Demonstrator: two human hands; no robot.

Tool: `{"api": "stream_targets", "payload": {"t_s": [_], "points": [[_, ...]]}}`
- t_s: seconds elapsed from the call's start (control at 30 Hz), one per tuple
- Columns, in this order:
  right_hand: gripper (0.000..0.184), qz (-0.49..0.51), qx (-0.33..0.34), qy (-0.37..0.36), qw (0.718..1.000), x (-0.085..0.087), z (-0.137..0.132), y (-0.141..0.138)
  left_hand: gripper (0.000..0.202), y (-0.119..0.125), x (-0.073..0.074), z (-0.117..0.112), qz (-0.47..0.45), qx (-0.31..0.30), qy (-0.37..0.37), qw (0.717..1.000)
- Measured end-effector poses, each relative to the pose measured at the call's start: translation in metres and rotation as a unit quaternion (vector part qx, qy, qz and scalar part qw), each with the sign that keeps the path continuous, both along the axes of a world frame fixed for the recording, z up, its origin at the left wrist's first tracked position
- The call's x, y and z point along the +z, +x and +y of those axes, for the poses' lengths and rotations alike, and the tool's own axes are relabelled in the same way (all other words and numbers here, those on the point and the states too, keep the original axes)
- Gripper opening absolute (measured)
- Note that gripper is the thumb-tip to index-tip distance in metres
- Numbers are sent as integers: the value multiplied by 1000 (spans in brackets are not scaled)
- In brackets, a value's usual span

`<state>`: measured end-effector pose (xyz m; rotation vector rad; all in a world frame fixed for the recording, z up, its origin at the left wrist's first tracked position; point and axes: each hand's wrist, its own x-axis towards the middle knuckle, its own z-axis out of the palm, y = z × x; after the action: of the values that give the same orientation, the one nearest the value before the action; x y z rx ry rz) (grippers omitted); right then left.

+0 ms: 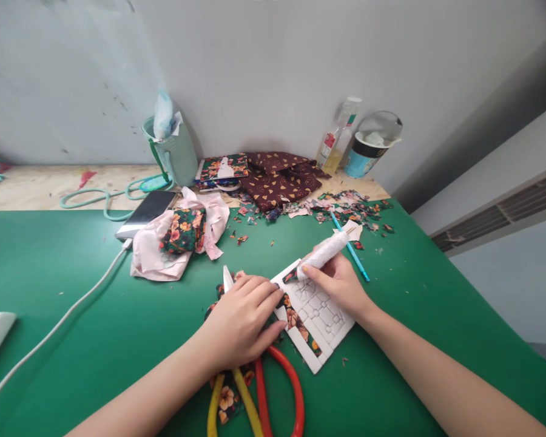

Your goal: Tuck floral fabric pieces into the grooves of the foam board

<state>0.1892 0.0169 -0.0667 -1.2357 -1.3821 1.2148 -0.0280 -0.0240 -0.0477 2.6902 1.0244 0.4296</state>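
Pressing with the left hand (241, 318), fingers flat and spread on the floral cloth (300, 328) at the left edge of the white board (325, 318), middle of the green mat (73, 285). Gripping a white wrapped tool (324, 253) tight in the right hand (341, 285), tip down on the board's far corner. Got red and yellow scissors (260, 391) just near of that, blue pen (357, 261) just right, cloth scraps (346, 206) far back.
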Motion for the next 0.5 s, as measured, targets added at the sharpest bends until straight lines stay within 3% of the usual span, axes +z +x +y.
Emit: {"api": "stream_targets", "payload": {"t_s": [0.13, 0.3, 0.4, 0.5], "points": [[35, 5, -3, 13, 1000, -2, -2, -1, 30, 2, -1, 3, 3, -12, 2, 1000], [32, -17, 8, 1, 1000, -7, -3, -1, 19, 4, -7, 11, -35, 31, -26, 999], [32, -27, 10, 2, 1000, -8, -2, 0, 28, 3, -8, 16, -64, 25, -45, 997], [32, -31, 10, 8, 999, -8, -2, 0, 35, 4, -6, 17, -33, 22, -36, 999]]}}
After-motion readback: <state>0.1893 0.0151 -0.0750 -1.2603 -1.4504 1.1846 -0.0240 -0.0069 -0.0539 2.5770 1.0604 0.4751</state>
